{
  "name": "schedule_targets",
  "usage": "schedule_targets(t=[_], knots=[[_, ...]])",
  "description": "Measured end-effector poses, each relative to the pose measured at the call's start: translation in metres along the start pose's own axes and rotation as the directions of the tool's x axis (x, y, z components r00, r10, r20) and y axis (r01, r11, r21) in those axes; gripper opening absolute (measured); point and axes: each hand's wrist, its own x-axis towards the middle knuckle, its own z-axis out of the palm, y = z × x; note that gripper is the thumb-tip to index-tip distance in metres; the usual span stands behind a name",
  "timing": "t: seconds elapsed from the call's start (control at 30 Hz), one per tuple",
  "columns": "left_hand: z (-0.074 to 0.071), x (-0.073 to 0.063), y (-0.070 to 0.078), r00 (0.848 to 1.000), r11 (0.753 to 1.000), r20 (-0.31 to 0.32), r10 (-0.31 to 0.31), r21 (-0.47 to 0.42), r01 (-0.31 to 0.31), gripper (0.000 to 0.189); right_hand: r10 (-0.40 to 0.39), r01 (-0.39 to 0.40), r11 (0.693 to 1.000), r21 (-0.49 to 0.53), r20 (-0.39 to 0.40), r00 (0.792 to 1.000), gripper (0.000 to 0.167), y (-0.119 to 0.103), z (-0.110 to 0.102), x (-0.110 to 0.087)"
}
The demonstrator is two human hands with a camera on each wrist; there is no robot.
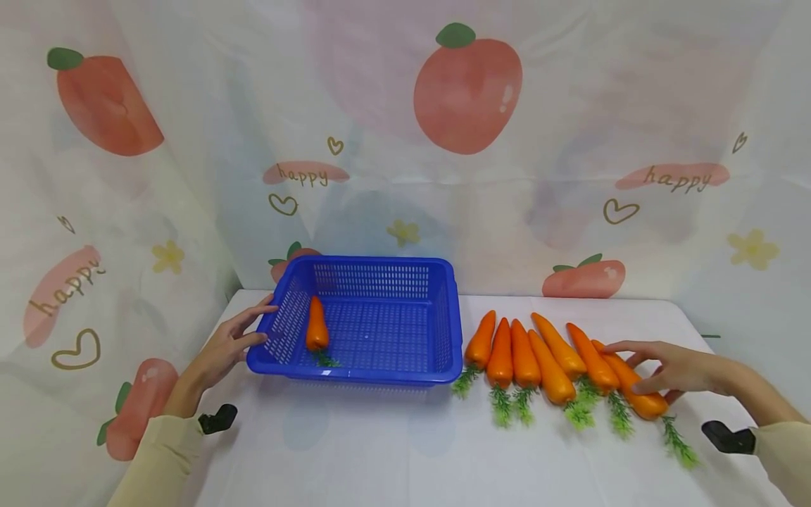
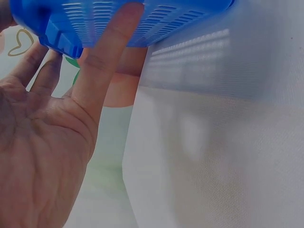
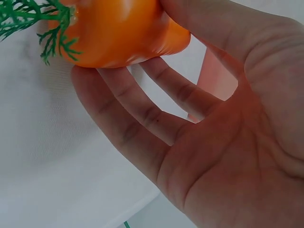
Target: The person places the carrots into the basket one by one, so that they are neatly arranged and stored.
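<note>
One white tabletop [image 1: 355,451] before fruit-patterned cloth [image 1: 380,211], right hand [image 1: 687,368] with a pinched carrot [image 1: 648,405], left hand [image 1: 218,355] loose-fingered against basket [image 1: 355,374]

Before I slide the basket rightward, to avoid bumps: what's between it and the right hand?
Head view: six carrots, then a seventh carrot the right hand holds.

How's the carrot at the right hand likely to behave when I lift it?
The carrot is probably stiff but a bit slippery, given its smooth, glossy surface. Its rounded, tapering body suggests it could roll or swivel if nudged. The feathery green top looks thin, so it may bend or flop.
</note>
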Motion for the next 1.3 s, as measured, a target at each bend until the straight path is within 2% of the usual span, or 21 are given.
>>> schedule_targets(t=[0.23,0.73,1.3], knots=[[0.0007,-0.0003,0.0012,1.0,1.0,-0.004,0.004,0.013,-0.004,0.054,-0.021,0.02,1.0,-0.019,-0.015,1.0,0.075,-0.0004,0.0018,-0.002],[0.0017,0.0,0.0018,1.0,1.0,-0.004,0.009,0.009,-0.009,0.053,-0.006,0.006,1.0,-0.019,-0.043,0.999,0.074,-0.0002,0.0041,-0.0027],[0.0004,0.0012,-0.0015,1.0,1.0,-0.007,0.0,0.007,0.0,0.054,-0.068,0.065,0.997,-0.044,-0.055,0.996,0.073,-0.0025,0.0057,-0.0003]])
